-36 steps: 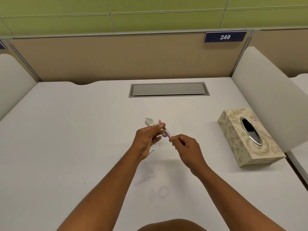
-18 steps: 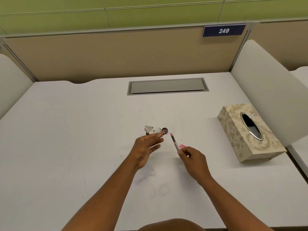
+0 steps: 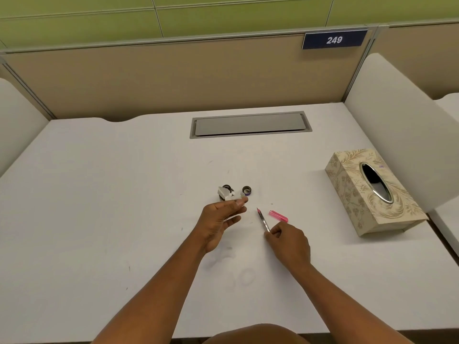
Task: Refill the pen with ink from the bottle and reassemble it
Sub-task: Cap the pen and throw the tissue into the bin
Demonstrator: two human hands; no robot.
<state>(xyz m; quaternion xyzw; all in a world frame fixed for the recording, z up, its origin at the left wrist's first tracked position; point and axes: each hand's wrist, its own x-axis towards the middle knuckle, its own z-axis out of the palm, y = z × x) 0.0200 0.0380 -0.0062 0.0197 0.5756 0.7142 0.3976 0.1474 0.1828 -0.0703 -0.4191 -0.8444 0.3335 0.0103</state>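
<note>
The hands came apart: right hand (image 3: 288, 240) pinches the pen (image 3: 263, 219), left hand (image 3: 221, 219) is open, empty; cap (image 3: 278, 216) waits.

Right hand (image 3: 288, 240) pinches pen (image 3: 263, 219); left hand (image 3: 221, 219) seemingly empty.

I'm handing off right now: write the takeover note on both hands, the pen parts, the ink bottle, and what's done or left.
Left hand: open, palm up, holding nothing, just short of the small ink bottle.
Right hand: pinching the thin pen refill section, tip pointing away.
Pink translucent pen piece lies loose on the white desk, right of the refill.
Small dark round cap sits beside the bottle.
Done: pen apart, bottle seemingly uncapped.
Left: fill (unclear if done), reassemble, recap.
</note>
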